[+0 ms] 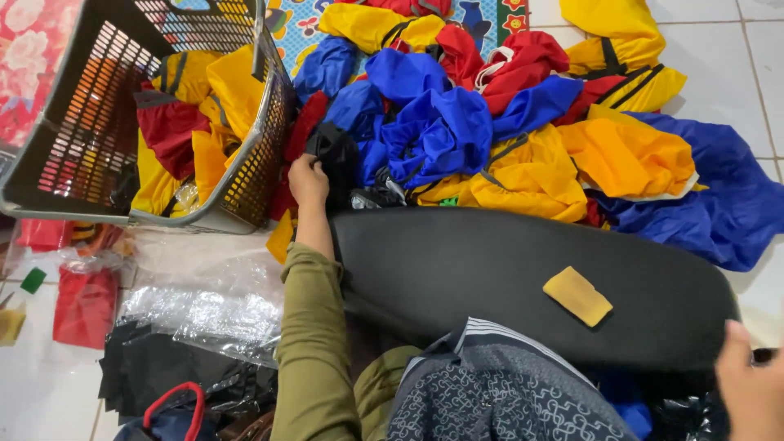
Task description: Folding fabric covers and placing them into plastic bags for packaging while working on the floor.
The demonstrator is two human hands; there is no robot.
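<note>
My left hand (308,181), in an olive sleeve, reaches forward and grips a black garment (339,157) at the near edge of a heap of blue, yellow and red garments (457,122). My right hand (750,388) rests at the right end of a long black padded board (490,269) that lies across in front of me; whether it grips the board or only touches it is unclear. A small yellow pad (577,295) lies on the board.
A grey plastic laundry basket (90,122) lies tipped at the left with yellow and red garments spilling from it. Clear plastic bags (212,302), red packets (84,304) and black sheets (155,367) lie on the white tiled floor (41,392) at lower left. Patterned fabric (482,392) covers my lap.
</note>
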